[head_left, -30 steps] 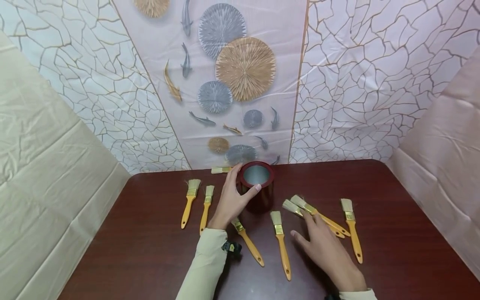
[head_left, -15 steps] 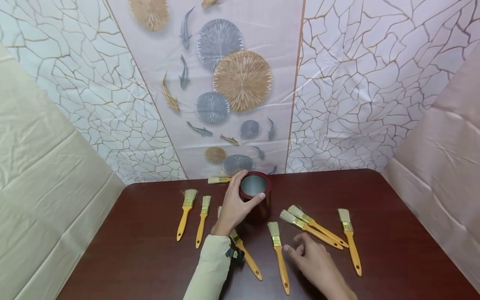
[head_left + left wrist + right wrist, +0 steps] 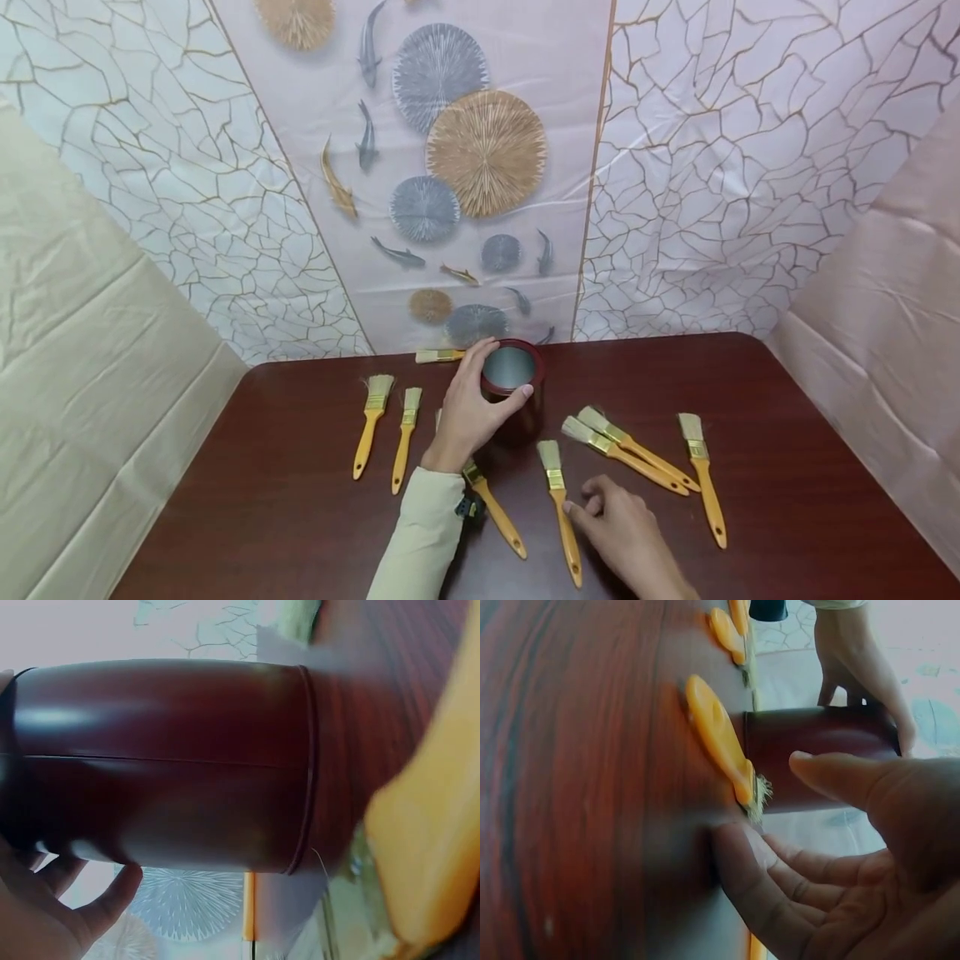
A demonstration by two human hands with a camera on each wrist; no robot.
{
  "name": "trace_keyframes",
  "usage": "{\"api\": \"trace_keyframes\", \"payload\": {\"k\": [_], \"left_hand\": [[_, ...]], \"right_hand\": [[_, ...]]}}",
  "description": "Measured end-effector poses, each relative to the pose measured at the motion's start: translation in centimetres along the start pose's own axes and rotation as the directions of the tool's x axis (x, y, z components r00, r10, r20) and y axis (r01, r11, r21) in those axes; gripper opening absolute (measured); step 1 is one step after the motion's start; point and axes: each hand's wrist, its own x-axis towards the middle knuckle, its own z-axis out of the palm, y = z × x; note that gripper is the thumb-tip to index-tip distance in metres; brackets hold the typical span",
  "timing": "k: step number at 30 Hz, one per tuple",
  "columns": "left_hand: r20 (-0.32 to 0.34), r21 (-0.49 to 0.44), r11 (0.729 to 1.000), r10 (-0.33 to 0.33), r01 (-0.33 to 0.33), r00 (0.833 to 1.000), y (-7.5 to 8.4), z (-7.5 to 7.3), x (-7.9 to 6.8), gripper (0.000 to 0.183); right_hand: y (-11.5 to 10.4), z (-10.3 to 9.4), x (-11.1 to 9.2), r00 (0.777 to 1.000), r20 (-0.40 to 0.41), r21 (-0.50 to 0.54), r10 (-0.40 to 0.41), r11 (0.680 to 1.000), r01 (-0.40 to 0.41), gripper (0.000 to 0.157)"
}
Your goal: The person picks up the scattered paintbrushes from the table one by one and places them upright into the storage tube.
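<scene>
My left hand (image 3: 467,421) grips the upper part of a dark red cylindrical can (image 3: 529,421), thumb and fingers on either side of its rim. The can stands upright, and no brush shows in its mouth. In the left wrist view the can (image 3: 172,765) fills the middle, with the fingers (image 3: 112,904) along its side. My right hand (image 3: 628,533) is beside a paintbrush (image 3: 568,537), its thumb close to the yellow handle. In the right wrist view that hand holds nothing; thumb and bent fingers are apart, near the brush handle (image 3: 712,727).
Two crossed paintbrushes (image 3: 637,462) lie right of the can, another paintbrush (image 3: 705,487) farther right. A paintbrush (image 3: 498,517) lies partly under the left forearm. Two more are at left, including a wide paintbrush (image 3: 370,429). One paintbrush (image 3: 438,356) lies behind the can. Patterned cloth (image 3: 487,154) hangs behind the table.
My right hand has drawn back from the crossed brushes, moving left and nearer to the single brush in front of the can. The left hand keeps its grip on the can.
</scene>
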Motion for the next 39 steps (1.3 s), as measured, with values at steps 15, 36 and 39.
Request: {"api": "trace_keyframes", "payload": {"k": [15,36,39], "left_hand": [[-0.018,0.015,1.0,0.005,-0.005,1.0,-0.3,0.2,-0.1,0.084],[-0.028,0.025,1.0,-0.015,0.016,1.0,0.0,0.4,-0.1,0.084],[-0.025,0.033,0.999,-0.019,0.02,1.0,-0.1,0.4,0.0,0.084]], "right_hand": [[-2.2,1.0,1.4,0.998,-0.058,-0.151,-0.026,0.988,0.017,0.054],[-1.7,0.8,3.1,0.996,0.076,0.002,0.043,0.999,-0.043,0.053],[-1.6,0.7,3.1,0.996,0.08,0.019,0.03,0.999,-0.031,0.05]]}}
